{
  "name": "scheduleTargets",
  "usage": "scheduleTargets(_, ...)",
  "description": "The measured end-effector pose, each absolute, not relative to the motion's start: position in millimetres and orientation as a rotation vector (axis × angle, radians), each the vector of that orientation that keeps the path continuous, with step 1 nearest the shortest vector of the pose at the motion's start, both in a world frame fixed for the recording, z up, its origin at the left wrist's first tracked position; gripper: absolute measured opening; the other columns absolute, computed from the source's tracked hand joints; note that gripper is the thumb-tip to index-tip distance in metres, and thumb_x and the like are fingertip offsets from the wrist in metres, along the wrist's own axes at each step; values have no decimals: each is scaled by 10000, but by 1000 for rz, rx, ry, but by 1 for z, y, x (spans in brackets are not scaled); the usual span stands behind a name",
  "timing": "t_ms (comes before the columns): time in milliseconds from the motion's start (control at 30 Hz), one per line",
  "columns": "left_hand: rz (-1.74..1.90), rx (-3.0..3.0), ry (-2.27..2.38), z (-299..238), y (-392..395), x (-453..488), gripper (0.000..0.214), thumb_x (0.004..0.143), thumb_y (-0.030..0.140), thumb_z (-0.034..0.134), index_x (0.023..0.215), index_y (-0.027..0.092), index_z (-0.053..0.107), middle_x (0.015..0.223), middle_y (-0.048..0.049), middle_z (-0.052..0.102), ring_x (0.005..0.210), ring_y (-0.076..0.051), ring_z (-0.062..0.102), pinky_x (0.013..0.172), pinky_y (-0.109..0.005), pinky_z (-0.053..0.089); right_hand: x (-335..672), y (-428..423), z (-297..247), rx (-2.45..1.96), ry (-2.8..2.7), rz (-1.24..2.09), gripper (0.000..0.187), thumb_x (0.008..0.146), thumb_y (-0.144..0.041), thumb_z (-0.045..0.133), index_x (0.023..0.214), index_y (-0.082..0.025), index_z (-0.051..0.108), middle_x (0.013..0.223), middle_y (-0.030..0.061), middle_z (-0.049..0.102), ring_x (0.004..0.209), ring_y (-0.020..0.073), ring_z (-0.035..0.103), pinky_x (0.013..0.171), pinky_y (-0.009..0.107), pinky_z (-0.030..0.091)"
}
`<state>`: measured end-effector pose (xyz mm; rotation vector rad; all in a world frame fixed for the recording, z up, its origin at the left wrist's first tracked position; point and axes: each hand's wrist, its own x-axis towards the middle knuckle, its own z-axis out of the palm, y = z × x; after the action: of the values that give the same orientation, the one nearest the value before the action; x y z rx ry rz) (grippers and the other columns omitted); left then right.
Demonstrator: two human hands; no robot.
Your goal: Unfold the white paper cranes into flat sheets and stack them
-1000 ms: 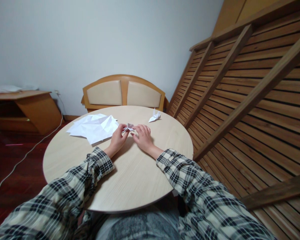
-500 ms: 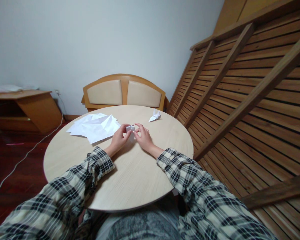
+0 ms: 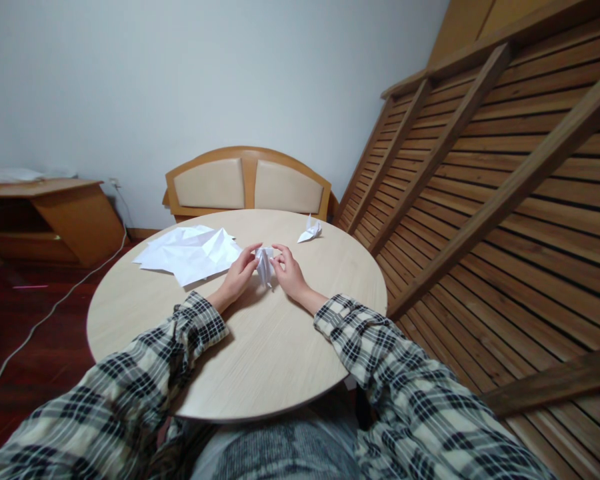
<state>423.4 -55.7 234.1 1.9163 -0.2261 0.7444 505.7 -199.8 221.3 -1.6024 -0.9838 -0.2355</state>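
Between my two hands is a small folded white paper piece (image 3: 265,265), held just above the round table (image 3: 260,360), with a narrow pointed end hanging down toward me. My left hand (image 3: 239,273) pinches its left side between thumb and fingers. Its right side is gripped by my right hand (image 3: 290,273) in the same way. The fingertips partly cover the paper's edges. Behind my right hand, a finished-looking origami crane (image 3: 311,230) stands on the table. Creased white paper sheets (image 3: 190,253) lie overlapping to the left of my left hand.
A wooden headboard with cream panels (image 3: 247,180) stands behind the table against the wall. Slatted wooden boards (image 3: 480,220) lean close along the right. At the left is a low wooden cabinet (image 3: 80,220), and a white cable (image 3: 55,310) runs over the dark floor.
The folded paper has turned between my fingers, so its pointed end now shows below them. My fingertips have moved slightly apart along its sides. The crane and the sheets have stayed put.
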Motion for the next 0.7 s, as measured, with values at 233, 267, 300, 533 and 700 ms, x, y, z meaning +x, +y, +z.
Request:
scheduleTargets(233,706,1933,-251,231,-54,425,524,882,328,565,1372,190,441,1046,-90,625,919,-209,611,834,-395,504,508,-199,220,-1547,-991,-204,337,920,-224,455,1256,-194,453,746,-21,520,696,148,530,695,288,459)
scheduleTargets(267,703,1938,-254,230,-54,425,534,875,313,571,1376,189,436,1037,-89,624,909,-205,611,825,-388,505,508,-199,220,-1548,-987,-199,337,918,-225,456,1254,-193,454,740,-24,513,691,146,525,690,283,454)
scheduleTargets(300,704,1949,-254,231,-55,425,542,866,291,574,1379,187,431,1027,-88,624,895,-199,611,812,-379,506,507,-199,221,-1550,-981,-193,336,917,-227,458,1251,-192,455,734,-28,505,687,144,521,687,279,450)
scheduleTargets(533,721,2051,-178,234,-59,422,467,861,218,535,1322,225,464,938,-55,638,795,-162,607,677,-298,500,503,-202,224,-1575,-984,-165,340,914,-242,470,1252,-208,474,685,-40,475,647,139,496,644,258,429)
scheduleTargets(700,695,2040,-207,233,-58,421,329,869,246,542,1195,223,503,802,-5,594,724,-146,577,625,-269,473,504,-202,226,-1572,-934,-145,309,930,-221,403,1220,-211,511,887,31,624,730,153,567,680,278,476)
